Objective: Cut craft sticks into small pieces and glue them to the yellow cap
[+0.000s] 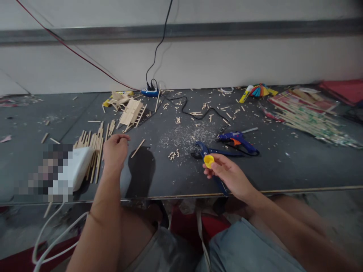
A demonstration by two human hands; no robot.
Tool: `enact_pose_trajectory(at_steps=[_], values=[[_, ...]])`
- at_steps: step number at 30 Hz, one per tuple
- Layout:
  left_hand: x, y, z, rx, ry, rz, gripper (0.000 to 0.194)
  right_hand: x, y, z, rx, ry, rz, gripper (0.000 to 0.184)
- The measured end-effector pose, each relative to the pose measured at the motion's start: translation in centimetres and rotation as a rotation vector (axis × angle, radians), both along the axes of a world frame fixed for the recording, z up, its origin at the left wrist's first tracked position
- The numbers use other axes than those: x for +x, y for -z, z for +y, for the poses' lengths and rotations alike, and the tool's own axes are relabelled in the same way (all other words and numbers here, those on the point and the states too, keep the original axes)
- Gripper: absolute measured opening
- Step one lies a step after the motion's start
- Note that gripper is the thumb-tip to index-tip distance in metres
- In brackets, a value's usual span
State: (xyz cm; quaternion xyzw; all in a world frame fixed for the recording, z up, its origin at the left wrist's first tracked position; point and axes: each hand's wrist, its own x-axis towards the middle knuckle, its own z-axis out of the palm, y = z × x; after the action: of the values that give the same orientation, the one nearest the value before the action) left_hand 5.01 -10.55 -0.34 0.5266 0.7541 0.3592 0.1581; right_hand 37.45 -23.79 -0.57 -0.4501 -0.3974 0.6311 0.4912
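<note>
Already joined: wooden model, toward the surface's far edge; sticks loose. Right hand pinches yellow cap; left hand curled, grip unclear.

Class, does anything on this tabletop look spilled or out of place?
Yes: pale crumbs are strewn over the tabletop near the blue cutter, with short offcuts scattered farther back: untidy against the long sticks, which lie roughly side by side.
</note>
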Motion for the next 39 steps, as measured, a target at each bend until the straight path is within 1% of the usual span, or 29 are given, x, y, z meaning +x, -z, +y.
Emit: enact_pose_trajectory(at_steps=[6,9,12,14,16,18,21,23,24,26,29,34,39], values=[[0.6,-0.4,-0.6,0.052,0.058,-0.145,0.023,0.1,0.0,-0.2,0.102,0.05,-0.111,0.033],[2.1,-0.8,-1.4,0.05,0.161,-0.258,0.023,0.1,0.1,-0.3,0.154,0.049,-0.197,0.034],[4.4,-1.5,-2.8,0.015,0.33,-0.422,0.021,0.1,0.2,-0.5,0.171,0.042,-0.277,0.035],[6.1,-2.0,-4.2,-0.058,0.47,-0.496,0.02,0.1,0.3,-0.5,0.161,0.037,-0.284,0.036],[7.9,-2.2,-5.7,-0.159,0.632,-0.515,0.025,0.0,0.2,-0.5,0.145,0.023,-0.262,0.035],[9.7,-2.4,-7.1,-0.225,0.794,-0.494,0.03,0.0,0.2,-0.5,0.133,0.0,-0.241,0.034],[11.8,-2.5,-8.6,-0.184,1.008,-0.448,0.032,-0.1,0.0,-0.5,0.125,-0.044,-0.222,0.033],[12.8,-2.6,-9.1,-0.103,1.122,-0.392,0.023,-0.2,-0.1,-0.5,0.119,-0.071,-0.203,0.033],[13.1,-2.6,-9.2,-0.062,1.159,-0.37,0.018,-0.3,-0.1,-0.6,0.111,-0.084,-0.19,0.033],[13.4,-2.6,-9.3,0.003,1.193,-0.353,0.012,-0.4,-0.1,-0.6,0.087,-0.103,-0.16,0.033],[13.5,-2.4,-9.3,0.042,1.206,-0.349,0.012,-0.4,-0.2,-0.6,0.057,-0.108,-0.14,0.034],[13.4,-2.5,-9.3,0.021,1.229,-0.341,0.013,-0.2,-0.2,-0.6,0.04,-0.096,-0.147,0.034],[13.4,-2.5,-9.4,-0.024,1.213,-0.437,0.013,-0.1,-0.2,-0.6,0.024,-0.1,-0.133,0.033]])
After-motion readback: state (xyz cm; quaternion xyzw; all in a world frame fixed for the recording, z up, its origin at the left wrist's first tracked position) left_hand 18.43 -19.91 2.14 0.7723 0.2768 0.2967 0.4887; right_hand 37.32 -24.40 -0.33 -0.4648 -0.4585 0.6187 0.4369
